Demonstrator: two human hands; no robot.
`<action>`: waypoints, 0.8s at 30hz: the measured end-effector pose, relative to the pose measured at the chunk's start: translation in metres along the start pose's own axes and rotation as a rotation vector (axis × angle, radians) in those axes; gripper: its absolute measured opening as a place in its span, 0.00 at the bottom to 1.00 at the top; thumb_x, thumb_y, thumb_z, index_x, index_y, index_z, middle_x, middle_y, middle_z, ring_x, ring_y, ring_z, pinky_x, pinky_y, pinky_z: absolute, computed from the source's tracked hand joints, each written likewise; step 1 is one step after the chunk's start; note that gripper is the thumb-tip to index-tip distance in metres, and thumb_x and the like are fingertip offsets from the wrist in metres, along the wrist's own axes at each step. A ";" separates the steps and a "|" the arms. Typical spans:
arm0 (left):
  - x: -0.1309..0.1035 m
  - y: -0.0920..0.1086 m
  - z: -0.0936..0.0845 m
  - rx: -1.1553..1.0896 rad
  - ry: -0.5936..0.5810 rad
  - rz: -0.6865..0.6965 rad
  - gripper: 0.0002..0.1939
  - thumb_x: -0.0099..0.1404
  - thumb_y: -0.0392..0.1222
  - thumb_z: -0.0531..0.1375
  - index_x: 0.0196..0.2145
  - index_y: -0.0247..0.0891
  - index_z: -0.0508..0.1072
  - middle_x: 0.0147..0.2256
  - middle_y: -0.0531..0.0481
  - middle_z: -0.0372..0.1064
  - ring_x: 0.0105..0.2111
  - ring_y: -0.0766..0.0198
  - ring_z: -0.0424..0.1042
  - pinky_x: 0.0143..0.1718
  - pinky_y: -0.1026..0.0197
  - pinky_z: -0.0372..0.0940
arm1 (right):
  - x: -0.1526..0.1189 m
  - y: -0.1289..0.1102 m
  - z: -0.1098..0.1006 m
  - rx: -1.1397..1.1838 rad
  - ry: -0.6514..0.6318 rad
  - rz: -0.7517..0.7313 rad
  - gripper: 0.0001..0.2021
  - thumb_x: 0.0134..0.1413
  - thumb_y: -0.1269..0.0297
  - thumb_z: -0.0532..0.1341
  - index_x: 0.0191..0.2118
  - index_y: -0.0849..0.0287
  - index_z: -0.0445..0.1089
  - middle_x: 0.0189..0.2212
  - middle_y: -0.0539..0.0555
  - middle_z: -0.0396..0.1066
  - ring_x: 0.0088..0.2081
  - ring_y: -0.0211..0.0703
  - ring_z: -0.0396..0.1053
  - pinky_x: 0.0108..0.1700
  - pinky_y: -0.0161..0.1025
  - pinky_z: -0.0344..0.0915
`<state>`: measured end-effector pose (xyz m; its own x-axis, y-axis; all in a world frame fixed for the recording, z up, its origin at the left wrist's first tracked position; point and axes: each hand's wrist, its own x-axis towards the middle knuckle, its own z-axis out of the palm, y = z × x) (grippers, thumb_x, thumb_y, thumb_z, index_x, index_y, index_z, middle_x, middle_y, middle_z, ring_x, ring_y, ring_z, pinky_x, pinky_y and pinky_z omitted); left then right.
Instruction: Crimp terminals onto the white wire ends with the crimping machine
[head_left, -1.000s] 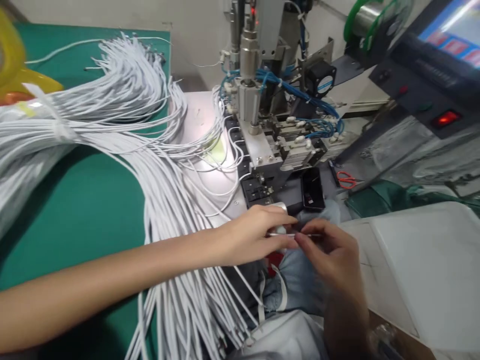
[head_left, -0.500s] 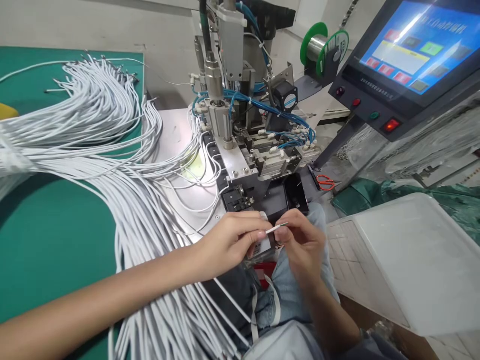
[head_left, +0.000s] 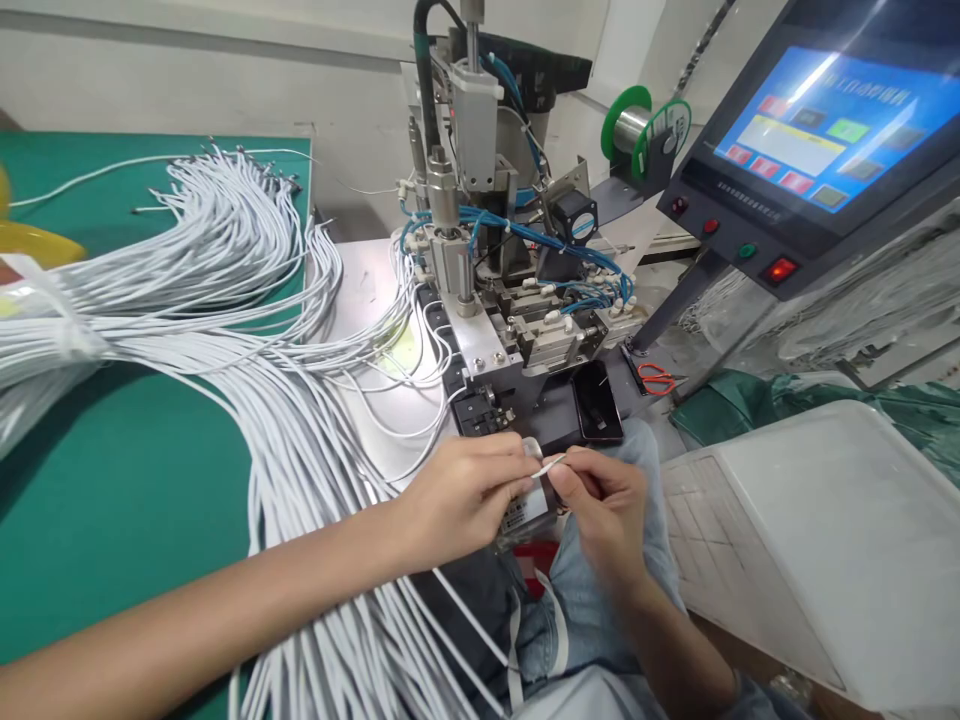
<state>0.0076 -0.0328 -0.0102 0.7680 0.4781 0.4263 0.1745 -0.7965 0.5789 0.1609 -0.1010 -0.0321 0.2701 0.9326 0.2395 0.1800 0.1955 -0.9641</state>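
Between my two hands runs a short stretch of white cable (head_left: 546,467). My left hand (head_left: 469,492) pinches it from the left with thumb and fingers. My right hand (head_left: 606,500) grips the cable's end between thumb and forefinger, and the tip is mostly hidden by the fingers. Both hands are just in front of the machine (head_left: 480,350), above my lap. A large bundle of white cables (head_left: 300,440) passes under my left forearm. Below my fingers is a labelled white object (head_left: 525,508), partly covered.
Behind the hands, a black tray (head_left: 598,402) and red-handled scissors (head_left: 656,379) lie by the machine. A control screen (head_left: 832,130) stands at the right, above a white bin lid (head_left: 847,530). The green table (head_left: 112,520) is at the left.
The cable end has gone further behind my right fingers, and its exposed tip shows less. The whole view has shifted slightly, and more of a yellow object shows at the left edge.
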 end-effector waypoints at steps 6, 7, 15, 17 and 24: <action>0.002 0.003 -0.006 0.578 0.033 0.175 0.13 0.66 0.30 0.46 0.38 0.32 0.69 0.25 0.51 0.63 0.22 0.69 0.59 0.21 0.65 0.55 | 0.005 -0.002 0.003 -0.344 0.055 -0.282 0.07 0.52 0.73 0.58 0.25 0.61 0.69 0.16 0.43 0.46 0.18 0.30 0.47 0.22 0.34 0.45; 0.003 0.004 -0.008 0.685 0.040 0.214 0.13 0.66 0.30 0.46 0.37 0.32 0.69 0.25 0.51 0.63 0.22 0.68 0.59 0.22 0.64 0.55 | 0.009 -0.004 -0.001 -0.371 0.000 -0.269 0.08 0.51 0.73 0.58 0.23 0.61 0.67 0.16 0.43 0.46 0.19 0.30 0.47 0.22 0.33 0.46; 0.004 0.003 -0.008 0.475 -0.016 0.050 0.14 0.66 0.32 0.46 0.34 0.34 0.71 0.25 0.50 0.62 0.23 0.68 0.60 0.23 0.65 0.55 | 0.026 -0.008 -0.005 -0.167 -0.156 -0.137 0.17 0.51 0.72 0.57 0.15 0.60 0.54 0.16 0.43 0.40 0.19 0.30 0.44 0.22 0.33 0.45; 0.003 0.003 -0.007 0.306 -0.051 -0.028 0.14 0.67 0.34 0.46 0.33 0.34 0.71 0.25 0.51 0.61 0.24 0.69 0.61 0.23 0.66 0.55 | 0.024 -0.005 0.000 -0.113 -0.082 -0.146 0.14 0.51 0.71 0.57 0.17 0.60 0.59 0.16 0.43 0.41 0.19 0.30 0.46 0.23 0.33 0.46; 0.009 -0.008 -0.021 0.472 -0.298 -0.268 0.11 0.63 0.31 0.47 0.34 0.32 0.69 0.33 0.48 0.61 0.21 0.71 0.60 0.22 0.66 0.58 | 0.040 0.024 0.010 -0.059 -0.067 0.068 0.10 0.53 0.65 0.56 0.26 0.60 0.71 0.21 0.49 0.65 0.27 0.38 0.63 0.31 0.35 0.60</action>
<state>0.0007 -0.0143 0.0036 0.7867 0.6147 0.0561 0.5870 -0.7732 0.2399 0.1665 -0.0565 -0.0466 0.2200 0.9617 0.1635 0.2192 0.1146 -0.9689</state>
